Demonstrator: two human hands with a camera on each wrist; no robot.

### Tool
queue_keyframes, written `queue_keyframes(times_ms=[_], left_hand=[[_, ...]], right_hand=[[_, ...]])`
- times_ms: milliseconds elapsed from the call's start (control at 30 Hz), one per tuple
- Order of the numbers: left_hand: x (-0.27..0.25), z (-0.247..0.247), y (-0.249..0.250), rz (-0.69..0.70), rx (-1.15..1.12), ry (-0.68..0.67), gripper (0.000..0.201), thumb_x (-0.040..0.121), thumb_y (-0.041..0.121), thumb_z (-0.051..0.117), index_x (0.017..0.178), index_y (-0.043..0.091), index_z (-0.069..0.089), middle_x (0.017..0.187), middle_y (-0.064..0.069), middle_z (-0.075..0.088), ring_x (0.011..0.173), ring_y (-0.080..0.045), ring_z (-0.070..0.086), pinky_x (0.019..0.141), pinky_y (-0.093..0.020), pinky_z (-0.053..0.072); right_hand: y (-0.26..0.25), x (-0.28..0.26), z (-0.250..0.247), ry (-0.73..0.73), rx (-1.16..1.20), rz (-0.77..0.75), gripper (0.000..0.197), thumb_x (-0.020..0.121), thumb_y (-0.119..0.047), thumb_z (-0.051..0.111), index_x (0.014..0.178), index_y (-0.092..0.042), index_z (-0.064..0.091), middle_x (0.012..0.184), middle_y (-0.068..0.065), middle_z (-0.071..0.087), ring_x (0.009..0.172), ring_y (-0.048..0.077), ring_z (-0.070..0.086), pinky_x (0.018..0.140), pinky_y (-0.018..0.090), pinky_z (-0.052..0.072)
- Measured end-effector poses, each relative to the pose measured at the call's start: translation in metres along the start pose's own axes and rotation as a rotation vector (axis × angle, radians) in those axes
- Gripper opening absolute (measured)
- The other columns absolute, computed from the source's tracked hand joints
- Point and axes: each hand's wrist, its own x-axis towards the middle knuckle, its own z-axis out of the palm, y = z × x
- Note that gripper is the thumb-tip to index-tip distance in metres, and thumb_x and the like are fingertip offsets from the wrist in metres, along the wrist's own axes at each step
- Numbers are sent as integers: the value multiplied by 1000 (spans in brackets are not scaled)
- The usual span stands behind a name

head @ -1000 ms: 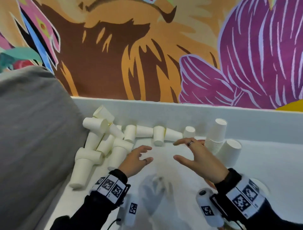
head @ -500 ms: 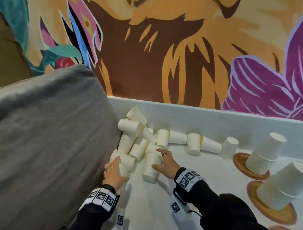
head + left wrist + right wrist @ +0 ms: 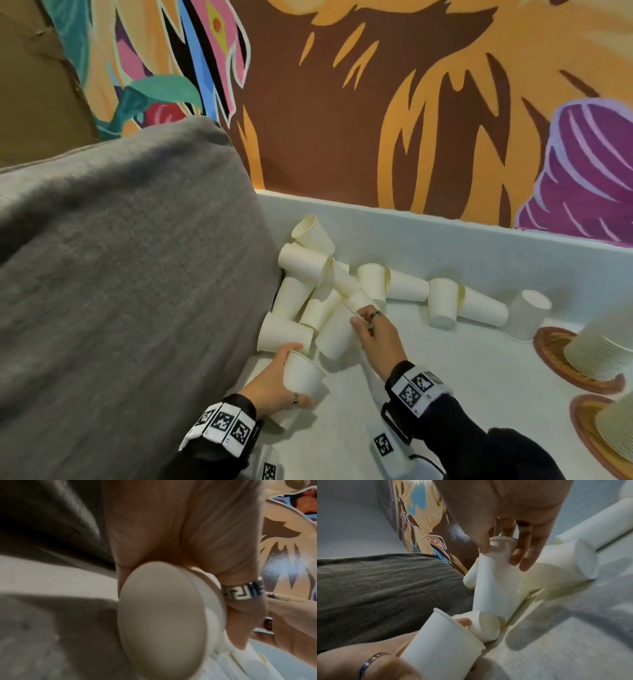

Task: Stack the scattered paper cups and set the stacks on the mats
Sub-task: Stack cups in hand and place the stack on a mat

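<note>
Gripped in the left hand (image 3: 274, 383) is a single paper cup (image 3: 303, 377), fingers curled round its wall, its mouth turned toward the pile and its base shown close in the left wrist view. Just beyond it, a lying cup (image 3: 337, 330) is pinched near one end by the thumb and fingers of the right hand (image 3: 378, 334). Further back, the scattered cups (image 3: 308, 270) are heaped against a grey cushion (image 3: 130, 291) on the white surface (image 3: 462, 394), with more lying in a row (image 3: 442, 298) along the far rim. Off to the right, two stacks (image 3: 599, 356) are seen upside down on round woven mats (image 3: 551, 346). Behind everything, a painted mural (image 3: 376, 102) is visible.
</note>
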Motion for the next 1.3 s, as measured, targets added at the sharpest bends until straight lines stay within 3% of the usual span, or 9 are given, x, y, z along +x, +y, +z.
queue_keyframes(times_ms=[100, 300, 467, 567, 767, 967, 1100, 1200, 1300], left_hand=[[1, -2, -1, 24, -40, -27, 107, 68, 14, 80, 145, 30, 8, 124, 2, 38, 107, -14, 47, 65, -8, 42], [5, -2, -1, 101, -184, 24, 120, 66, 7, 81, 147, 27, -4, 137, 4, 33, 114, -5, 43, 71, -4, 43], [-3, -11, -10, 133, -184, 93, 121, 69, 10, 79, 143, 36, -13, 141, 8, 21, 122, -9, 38, 92, -16, 40], [-8, -17, -13, 121, -143, 122, 119, 67, 10, 81, 146, 30, -6, 146, 4, 17, 129, -14, 32, 100, -23, 35], [-15, -19, -11, 119, -151, 163, 128, 68, 9, 80, 146, 23, -19, 145, 8, 14, 129, -8, 31, 97, -18, 33], [-17, -18, -20, 12, -156, 196, 79, 70, 10, 78, 122, 24, 21, 119, -5, 45, 95, -12, 53, 73, -19, 49], [-14, -16, -23, -23, -185, 224, 75, 71, 8, 78, 117, 19, 20, 116, -4, 43, 91, -7, 49, 72, -17, 46], [-11, -16, -22, -29, -204, 226, 88, 72, 7, 78, 132, 16, 13, 126, -6, 39, 100, -12, 47, 77, -19, 45], [-9, -15, -18, -38, -247, 199, 109, 73, 8, 78, 145, 17, -4, 136, -7, 34, 110, -16, 45, 85, -22, 41]], right_hand=[[-4, -1, 8, -54, 41, -48, 23, 99, -24, 43, 77, -30, 48, 77, -6, 54, 76, 11, 51, 78, 31, 44], [-28, -12, 29, -553, 71, -71, 21, 101, -30, 34, 90, -26, 52, 79, -11, 51, 70, 4, 48, 68, 10, 40], [-41, 15, 46, -339, -129, -169, 30, 102, -29, 30, 117, -16, 53, 115, 4, 50, 102, 14, 50, 91, 23, 38], [-50, 39, 65, -474, -379, -226, 35, 99, -18, 34, 131, -19, 49, 136, 7, 40, 120, 23, 46, 108, 29, 31], [-74, 62, 86, -807, -521, -286, 57, 91, -11, 55, 143, -18, 34, 148, 4, 30, 134, 23, 37, 113, 31, 27], [-75, 57, 93, -842, -873, -402, 68, 80, -22, 70, 137, -19, 33, 139, 8, 33, 115, 33, 53, 87, 38, 45], [-73, 57, 84, -648, -677, -308, 53, 83, -32, 67, 124, -10, 41, 128, 13, 39, 106, 32, 53, 89, 38, 42], [-69, 54, 70, -528, -408, -232, 32, 91, -36, 57, 105, -9, 48, 117, 11, 44, 92, 19, 44, 89, 31, 39], [-63, 48, 59, -463, -203, -163, 25, 96, -32, 49, 78, -16, 43, 82, 3, 45, 76, 19, 43, 75, 32, 37]])
